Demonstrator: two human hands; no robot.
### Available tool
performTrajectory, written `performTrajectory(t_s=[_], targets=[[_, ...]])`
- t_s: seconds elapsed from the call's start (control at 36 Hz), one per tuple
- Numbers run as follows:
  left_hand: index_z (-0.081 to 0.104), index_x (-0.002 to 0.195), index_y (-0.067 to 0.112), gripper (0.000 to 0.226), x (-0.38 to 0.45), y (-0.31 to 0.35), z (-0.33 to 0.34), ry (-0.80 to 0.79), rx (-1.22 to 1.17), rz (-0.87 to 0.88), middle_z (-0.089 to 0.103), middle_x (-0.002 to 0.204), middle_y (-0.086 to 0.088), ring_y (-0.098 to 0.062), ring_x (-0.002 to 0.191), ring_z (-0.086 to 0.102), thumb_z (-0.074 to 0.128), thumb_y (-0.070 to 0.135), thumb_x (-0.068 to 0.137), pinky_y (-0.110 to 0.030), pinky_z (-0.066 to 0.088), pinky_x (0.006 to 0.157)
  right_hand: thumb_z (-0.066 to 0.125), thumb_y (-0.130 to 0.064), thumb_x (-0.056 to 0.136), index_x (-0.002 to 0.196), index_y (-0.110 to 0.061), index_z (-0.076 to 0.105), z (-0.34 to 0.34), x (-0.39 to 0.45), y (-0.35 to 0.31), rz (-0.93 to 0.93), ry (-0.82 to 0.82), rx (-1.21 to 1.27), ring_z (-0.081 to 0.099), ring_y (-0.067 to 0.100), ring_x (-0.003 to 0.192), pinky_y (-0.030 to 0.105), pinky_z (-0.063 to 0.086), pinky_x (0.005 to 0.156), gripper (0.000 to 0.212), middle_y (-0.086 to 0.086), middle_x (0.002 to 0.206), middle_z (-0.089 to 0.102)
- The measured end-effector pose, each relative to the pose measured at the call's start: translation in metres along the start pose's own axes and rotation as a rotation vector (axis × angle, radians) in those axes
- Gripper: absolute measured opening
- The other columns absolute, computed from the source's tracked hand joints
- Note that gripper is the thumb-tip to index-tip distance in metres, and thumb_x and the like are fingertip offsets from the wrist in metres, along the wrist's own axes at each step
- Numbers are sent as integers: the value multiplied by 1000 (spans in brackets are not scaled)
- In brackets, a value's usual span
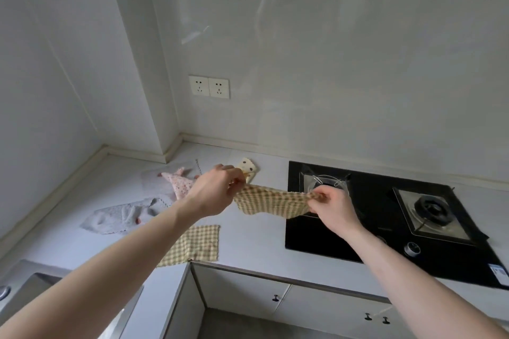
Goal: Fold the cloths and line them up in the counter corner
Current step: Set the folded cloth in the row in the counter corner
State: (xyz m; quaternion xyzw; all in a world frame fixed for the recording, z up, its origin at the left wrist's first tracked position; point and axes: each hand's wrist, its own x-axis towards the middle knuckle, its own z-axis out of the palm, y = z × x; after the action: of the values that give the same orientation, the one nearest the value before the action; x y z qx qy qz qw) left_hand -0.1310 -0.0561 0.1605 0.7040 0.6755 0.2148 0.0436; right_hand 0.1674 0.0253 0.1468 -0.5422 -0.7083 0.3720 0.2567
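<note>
You are mid-fold on one cloth. Your left hand (pixel 217 190) and your right hand (pixel 332 205) each pinch an upper corner of a tan-and-cream checked fabric cloth (pixel 271 202), fingers curled tight on its top edge, so it hangs stretched between them above the pale grey counter (pixel 248 239), just left of the black glass gas hob (pixel 385 217). It looks already doubled over, though the hanging folds make that hard to be sure of.

The other cloths wait unfolded. A second tan checked cloth (pixel 195 245) lies flat at the near counter edge, partly under your left forearm. A pale grey scallop-edged cloth (pixel 124 216) sprawls to the left, a pink dotted cloth (pixel 177 183) lies crumpled farther back, and a cream cloth with dark spots (pixel 249 168) peeks out beyond your left hand.

Next, I judge, you should lower the held cloth to the counter, bring the two corners together to halve it, press the crease flat, then carry it to the far left corner where the walls meet; nothing folded sits there yet.

As for writing: a small white sticker (pixel 500 274) sits on the hob's near right corner, its print too small to read. The white double wall socket (pixel 209 87) shows no legible marking.
</note>
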Motion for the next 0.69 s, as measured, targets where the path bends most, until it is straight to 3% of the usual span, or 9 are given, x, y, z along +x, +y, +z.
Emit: performTrajectory(t_s=[0.11, 0.25, 0.33, 0.44, 0.5, 0.58, 0.69], targets=[[66, 97, 30, 13, -11, 2, 13, -44, -44, 5, 66, 91, 13, -12, 86, 61, 61, 41, 98, -35, 53, 72, 73, -11, 86, 86, -25, 74, -2, -7, 14, -6, -6, -1, 66, -4, 77, 9, 45, 64, 14, -13, 79, 73], [62, 100, 27, 22, -34, 4, 60, -190, -70, -28, 71, 98, 9, -12, 84, 66, 54, 47, 101, -31, 54, 71, 76, -10, 84, 81, -31, 72, 12, -19, 66, 36, -96, -24, 65, -8, 77, 5, 44, 65, 22, -26, 79, 70], [59, 103, 31, 21, -45, 0, 100, -304, -94, -40, 71, 101, 11, -11, 84, 66, 49, 50, 102, -34, 55, 74, 77, -8, 84, 74, -35, 67, 29, -26, 106, 44, -134, -62, 61, -3, 66, 10, 44, 59, 31, -23, 73, 67], [60, 105, 29, 18, -53, -14, 164, -410, -78, -23, 71, 103, 11, -11, 89, 66, 51, 45, 102, -32, 53, 77, 79, -11, 79, 75, -35, 69, 55, -23, 164, 27, -163, -130, 62, -1, 86, 21, 49, 79, 25, -14, 83, 69], [59, 105, 30, 16, -55, -26, 197, -437, -67, -27, 70, 104, 10, -12, 91, 65, 50, 43, 101, -33, 53, 78, 79, -7, 76, 77, -33, 70, 69, -19, 192, -6, -153, -131, 61, -1, 94, 19, 48, 84, 27, -13, 89, 67], [60, 107, 29, 17, -57, -45, 243, -414, -87, -12, 66, 101, 10, -11, 91, 61, 50, 41, 100, -30, 49, 80, 80, -7, 76, 77, -35, 66, 94, -10, 236, -93, -100, -147, 65, 6, 90, 16, 49, 80, 32, -15, 92, 63], [55, 93, 33, 9, -63, -59, 286, -260, -80, 54, 60, 90, 16, -7, 86, 53, 53, 40, 96, -27, 45, 79, 80, -11, 78, 84, -35, 66, 126, -4, 278, -177, -3, -117, 63, 11, 84, 25, 50, 75, 28, -17, 93, 62]])
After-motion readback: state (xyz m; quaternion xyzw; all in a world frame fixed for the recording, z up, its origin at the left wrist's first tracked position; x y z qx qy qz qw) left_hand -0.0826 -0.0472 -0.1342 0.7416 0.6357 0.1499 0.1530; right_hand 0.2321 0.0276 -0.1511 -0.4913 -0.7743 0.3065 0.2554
